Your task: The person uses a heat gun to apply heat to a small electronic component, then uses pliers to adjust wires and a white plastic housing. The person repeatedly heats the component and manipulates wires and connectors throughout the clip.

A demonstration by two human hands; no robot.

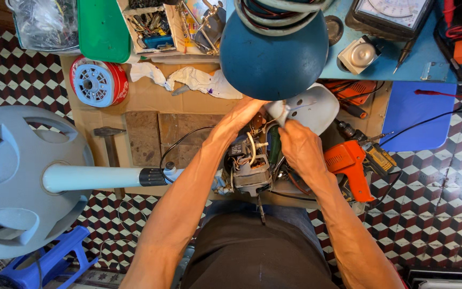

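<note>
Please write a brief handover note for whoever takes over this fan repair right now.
Left hand: reaches under the blue lamp shade, at the wires above the motor; grip hidden.
Right hand: fingers pinch wires beside the white housing.
Fan motor lies exposed at the bench edge, wiring loose.
Fan stand lies to the left, orange soldering gun to the right.
Left: wiring open, housing off.

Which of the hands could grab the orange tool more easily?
The right hand, probably. The orange tool lies right beside its wrist on that side of the bench, while the left hand sits further away, up by the fan motor wires, and would have to cross over the right arm.
</note>
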